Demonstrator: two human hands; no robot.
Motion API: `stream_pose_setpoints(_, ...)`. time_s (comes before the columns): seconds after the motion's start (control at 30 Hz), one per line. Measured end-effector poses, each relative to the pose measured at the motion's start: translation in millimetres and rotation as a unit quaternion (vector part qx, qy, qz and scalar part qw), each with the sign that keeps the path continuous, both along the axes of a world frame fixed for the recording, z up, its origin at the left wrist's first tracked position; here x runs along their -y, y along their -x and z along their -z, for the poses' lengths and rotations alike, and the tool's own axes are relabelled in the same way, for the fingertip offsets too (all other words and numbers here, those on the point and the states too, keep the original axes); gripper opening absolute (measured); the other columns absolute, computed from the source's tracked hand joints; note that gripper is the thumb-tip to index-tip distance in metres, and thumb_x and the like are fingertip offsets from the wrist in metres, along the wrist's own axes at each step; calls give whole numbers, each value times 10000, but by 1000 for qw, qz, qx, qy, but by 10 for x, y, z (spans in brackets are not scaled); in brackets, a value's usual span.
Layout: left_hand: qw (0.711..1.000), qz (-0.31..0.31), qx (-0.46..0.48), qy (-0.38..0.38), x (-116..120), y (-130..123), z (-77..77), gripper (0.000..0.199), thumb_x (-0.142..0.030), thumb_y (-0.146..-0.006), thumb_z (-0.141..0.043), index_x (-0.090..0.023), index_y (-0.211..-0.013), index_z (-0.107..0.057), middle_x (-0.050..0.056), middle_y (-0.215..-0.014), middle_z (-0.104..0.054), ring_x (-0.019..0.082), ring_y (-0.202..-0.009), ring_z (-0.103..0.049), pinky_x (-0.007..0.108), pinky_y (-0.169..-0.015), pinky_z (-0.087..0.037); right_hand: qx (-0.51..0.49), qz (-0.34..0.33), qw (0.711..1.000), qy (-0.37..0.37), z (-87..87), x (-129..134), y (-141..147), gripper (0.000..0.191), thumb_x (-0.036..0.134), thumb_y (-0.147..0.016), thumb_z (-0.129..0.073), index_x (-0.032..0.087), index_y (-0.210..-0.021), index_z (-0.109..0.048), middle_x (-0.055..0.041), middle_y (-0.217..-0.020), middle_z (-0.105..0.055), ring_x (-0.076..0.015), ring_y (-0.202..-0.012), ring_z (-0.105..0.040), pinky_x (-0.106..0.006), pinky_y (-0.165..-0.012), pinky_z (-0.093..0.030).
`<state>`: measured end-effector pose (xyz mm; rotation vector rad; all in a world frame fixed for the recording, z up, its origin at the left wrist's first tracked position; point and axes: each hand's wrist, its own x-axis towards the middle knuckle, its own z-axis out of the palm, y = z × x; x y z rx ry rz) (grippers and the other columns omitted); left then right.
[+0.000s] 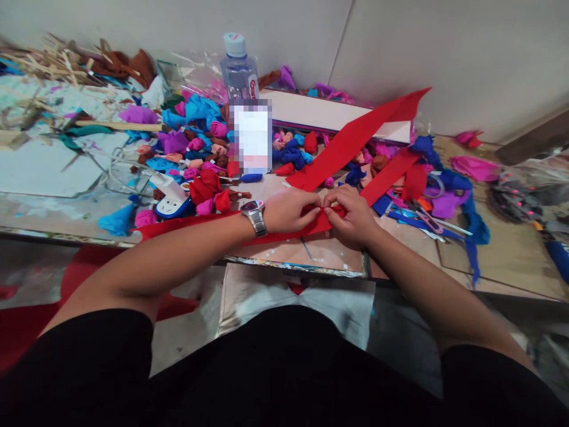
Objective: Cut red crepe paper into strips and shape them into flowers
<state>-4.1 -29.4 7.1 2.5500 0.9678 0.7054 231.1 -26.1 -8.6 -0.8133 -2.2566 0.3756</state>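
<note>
My left hand (293, 210), with a metal watch (253, 217) on its wrist, is closed in a pinch at the front of the table. Right beside it, fingertips almost touching, my right hand (349, 216) pinches too. Between them they grip a red strip (319, 224) of cloth or crepe paper, which runs left under my left forearm. The exact pinched spot is partly hidden by the fingers. Just beyond the hands lies a long flat red strip (360, 137), slanting up to the right. Another red strip (391, 173) lies to the right of my right hand.
Many coloured rolled flowers (207, 187) crowd the table around a bottle (239, 71) and a blurred-out upright item (253, 139). A power socket (173, 204) sits on the left. Scissors (429, 220) lie on the right, wooden sticks (62, 65) at the back left.
</note>
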Motion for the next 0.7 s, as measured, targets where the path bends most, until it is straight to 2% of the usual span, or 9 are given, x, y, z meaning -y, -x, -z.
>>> stream_pose_setpoints(0.27, 1000, 1, 8, 18, -13, 10, -11, 319, -380, -1024, -514, -190, -1044, -769, 68, -897, -798, 199, -779, -705, 326, -687, -411, -4, 13, 1000, -3, -6, 2, -1, 63, 297, -971, -647, 267, -916, -637, -49, -956, -768, -283, -945, -674, -485, -908, -456)
stream_pose_setpoints(0.5, 998, -55, 16, 23, -75, 35, -44, 273, -316, -939, -537, -193, -989, -775, 63, -879, -791, 205, -780, -691, 337, -729, -438, -3, 69, 998, -4, -22, -30, -32, 98, 318, -938, -639, 259, -859, -635, -69, -879, -721, -301, -901, -621, -478, -853, -468)
stream_pose_setpoints(0.7, 995, -100, -10, 15, -110, 42, -48, 285, -288, -904, -532, -193, -978, -790, 68, -828, -777, 213, -731, -659, 354, -706, -418, -6, 81, 996, -23, -24, -49, -50, 81, 295, -928, -657, 256, -860, -638, -69, -888, -729, -299, -911, -617, -468, -838, -469)
